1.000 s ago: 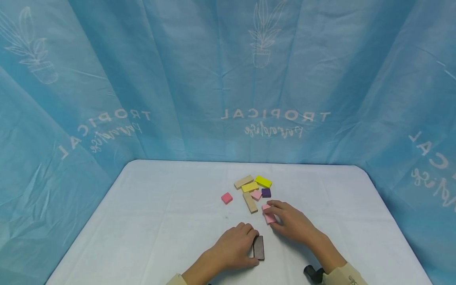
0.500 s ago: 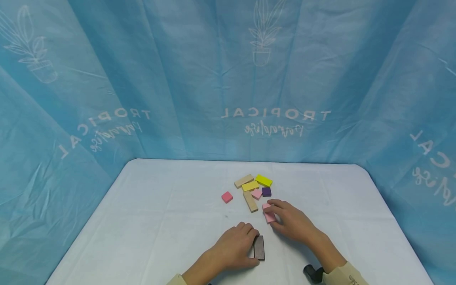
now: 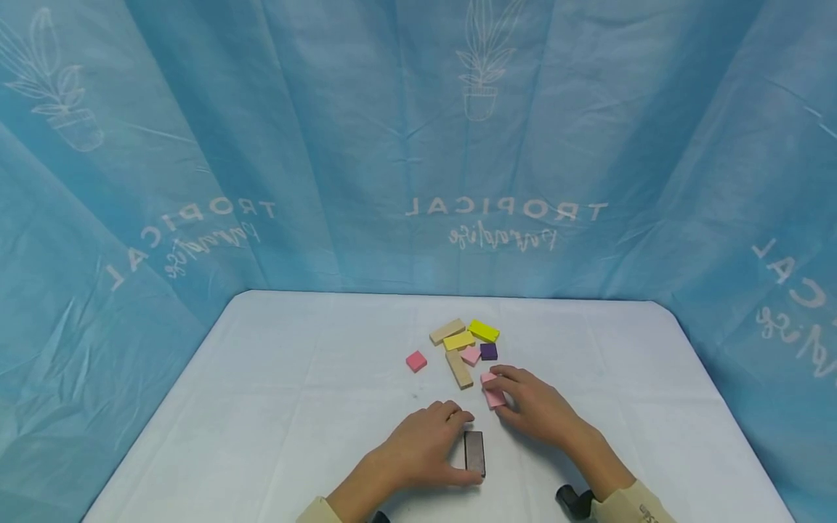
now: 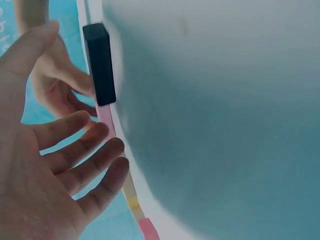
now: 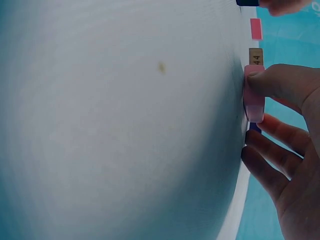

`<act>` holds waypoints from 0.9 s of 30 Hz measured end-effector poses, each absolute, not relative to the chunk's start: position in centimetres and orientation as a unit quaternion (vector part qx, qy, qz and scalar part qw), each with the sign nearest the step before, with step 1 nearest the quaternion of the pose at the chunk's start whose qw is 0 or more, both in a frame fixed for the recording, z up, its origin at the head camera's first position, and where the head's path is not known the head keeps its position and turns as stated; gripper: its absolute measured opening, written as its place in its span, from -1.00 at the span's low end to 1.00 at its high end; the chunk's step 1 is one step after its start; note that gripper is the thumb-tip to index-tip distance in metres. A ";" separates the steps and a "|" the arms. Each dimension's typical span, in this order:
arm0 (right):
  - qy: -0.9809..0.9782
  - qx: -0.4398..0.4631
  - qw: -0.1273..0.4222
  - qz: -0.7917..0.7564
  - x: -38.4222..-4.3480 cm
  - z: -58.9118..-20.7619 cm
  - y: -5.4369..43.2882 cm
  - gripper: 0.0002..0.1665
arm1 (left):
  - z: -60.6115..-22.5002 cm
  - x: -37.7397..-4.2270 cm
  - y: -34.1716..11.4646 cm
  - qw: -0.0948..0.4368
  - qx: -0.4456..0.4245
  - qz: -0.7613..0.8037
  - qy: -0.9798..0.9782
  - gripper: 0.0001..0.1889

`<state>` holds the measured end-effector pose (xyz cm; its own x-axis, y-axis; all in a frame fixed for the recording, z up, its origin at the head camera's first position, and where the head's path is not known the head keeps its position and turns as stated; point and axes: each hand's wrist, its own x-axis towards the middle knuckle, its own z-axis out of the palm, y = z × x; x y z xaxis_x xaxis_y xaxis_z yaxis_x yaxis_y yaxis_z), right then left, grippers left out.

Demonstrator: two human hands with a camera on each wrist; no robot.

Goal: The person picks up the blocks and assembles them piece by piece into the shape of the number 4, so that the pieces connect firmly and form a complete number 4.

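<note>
In the head view, a dark grey-brown rectangular block lies near the front middle of the white table. My left hand is beside it, thumb at its near end and fingers lifted off its far end. Seen from the left wrist, the fingers are spread and apart from the dark block. Farther right, my right hand holds a pink block lying on the table. The right wrist view has the thumb on one end of the pink block and the index fingertip at the other.
Behind the hands lie a yellow block, a duller yellow block, two wooden blocks, a small pink piece and a purple block. A reddish-pink block sits to their left. Blue curtain surrounds the table.
My left hand has loosened from the dark block: its fingers have moved away from the far end and opened wider. The right hand stays on the pink block.
</note>
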<state>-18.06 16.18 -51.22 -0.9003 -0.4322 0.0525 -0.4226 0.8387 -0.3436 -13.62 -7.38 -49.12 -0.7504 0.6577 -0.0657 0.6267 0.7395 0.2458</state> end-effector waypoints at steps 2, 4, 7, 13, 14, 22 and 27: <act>0.959 -0.223 0.013 -0.176 -18.0 -51.2 16.2 -0.54 | -48.9 -13.9 -7.6 0.072 0.336 0.111 0.933 -0.14; 0.958 -0.225 0.014 -0.175 -18.0 -51.2 16.2 -0.54 | -48.5 -14.1 -7.8 0.070 0.322 0.123 0.936 -0.24; 0.958 -0.228 0.014 -0.173 -18.1 -51.2 16.2 -0.53 | -48.0 -14.3 -8.2 0.056 0.303 0.142 0.941 -0.39; 0.957 -0.231 0.012 -0.174 -18.2 -51.3 16.3 -0.53 | -47.3 -14.8 -9.2 0.025 0.274 0.164 0.947 -0.49; 0.958 -0.228 0.015 -0.174 -18.2 -51.3 16.3 -0.52 | -47.2 -14.9 -9.3 0.019 0.273 0.163 0.948 -0.50; 0.959 -0.221 0.024 -0.173 -18.2 -51.7 16.3 -0.50 | -47.1 -16.1 -10.5 -0.031 0.270 0.137 0.953 -0.57; 0.959 -0.224 0.026 -0.172 -18.1 -51.4 16.2 -0.52 | -47.5 -16.8 -11.1 -0.063 0.266 0.135 0.953 -0.59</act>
<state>-18.13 16.25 -51.38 -0.8979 -0.4393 0.0279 -0.4217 0.8403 -0.3407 -16.78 -11.14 -47.45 -0.8509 0.4893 0.1910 0.5231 0.8224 0.2234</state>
